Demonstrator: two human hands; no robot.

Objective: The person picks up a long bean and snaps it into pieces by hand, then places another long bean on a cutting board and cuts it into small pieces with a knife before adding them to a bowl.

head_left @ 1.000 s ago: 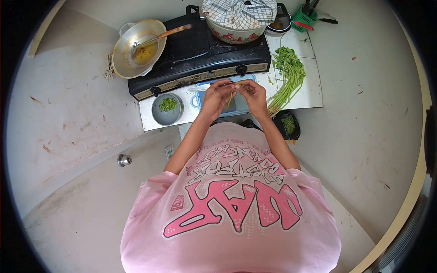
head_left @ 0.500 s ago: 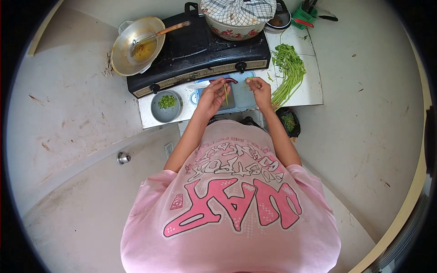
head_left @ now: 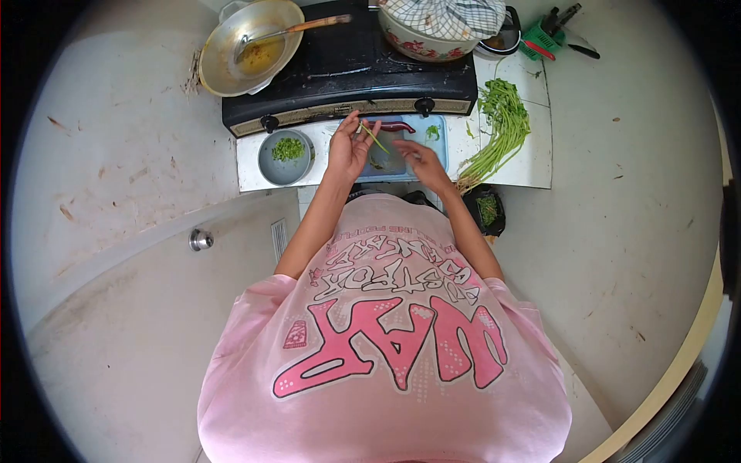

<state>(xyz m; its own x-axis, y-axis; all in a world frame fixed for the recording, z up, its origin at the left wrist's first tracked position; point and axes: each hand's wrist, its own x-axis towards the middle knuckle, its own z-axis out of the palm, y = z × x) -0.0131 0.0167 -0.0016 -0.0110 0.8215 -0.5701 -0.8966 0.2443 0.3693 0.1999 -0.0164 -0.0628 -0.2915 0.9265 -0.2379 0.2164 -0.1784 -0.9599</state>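
A thin green stem [head_left: 373, 137] is pinched between the fingers of my left hand [head_left: 349, 150], above the blue tray [head_left: 437, 152]. To its right my right hand [head_left: 423, 163] hovers over the tray with its fingers apart and nothing seen in them. At the tray's back edge lies a dark red knife handle [head_left: 397, 126]. Some green leaves [head_left: 433, 133] rest at the tray's back right. A grey bowl [head_left: 265, 167] with chopped greens [head_left: 288, 149] stands left of my left hand. The long bunch of leafy green stems [head_left: 505, 123] lies on the counter at the right.
Behind the tray is a black two-burner stove [head_left: 340, 69], with a pan [head_left: 216, 65] holding a spatula and a floral pot [head_left: 417, 48] under a cloth. A green basket [head_left: 540, 36] with knives stands back right. A black bag [head_left: 488, 208] hangs below the counter.
My right hand has let go of the leaves, now on the tray, and moved left and down. The stem in my left hand is now tilted. The whole view has shifted.
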